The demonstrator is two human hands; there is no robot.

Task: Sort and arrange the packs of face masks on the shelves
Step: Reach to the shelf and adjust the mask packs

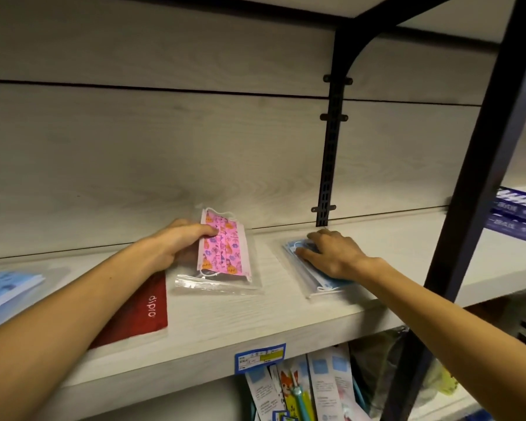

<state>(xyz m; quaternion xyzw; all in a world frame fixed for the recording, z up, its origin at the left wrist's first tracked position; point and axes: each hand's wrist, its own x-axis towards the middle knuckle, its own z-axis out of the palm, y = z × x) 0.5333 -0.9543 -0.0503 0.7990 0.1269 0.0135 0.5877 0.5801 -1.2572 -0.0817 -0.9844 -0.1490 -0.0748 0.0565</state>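
Note:
A clear pack of pink patterned masks (225,253) lies on the pale wooden shelf (225,317), its far end raised a little. My left hand (176,241) grips its left edge, thumb on top. To the right, a clear pack of blue masks (313,278) lies flat on the shelf. My right hand (331,253) rests palm down on it with fingers spread. A red pack (143,308) printed with white letters lies under my left forearm. Another blue mask pack (6,287) sits at the far left edge.
A black shelf upright (468,208) crosses the right side, and a black slotted bracket (328,147) runs down the back panel. Blue and white boxes (520,214) stand at the far right. Below the shelf hang several packaged items (310,387) behind a blue price label (260,357).

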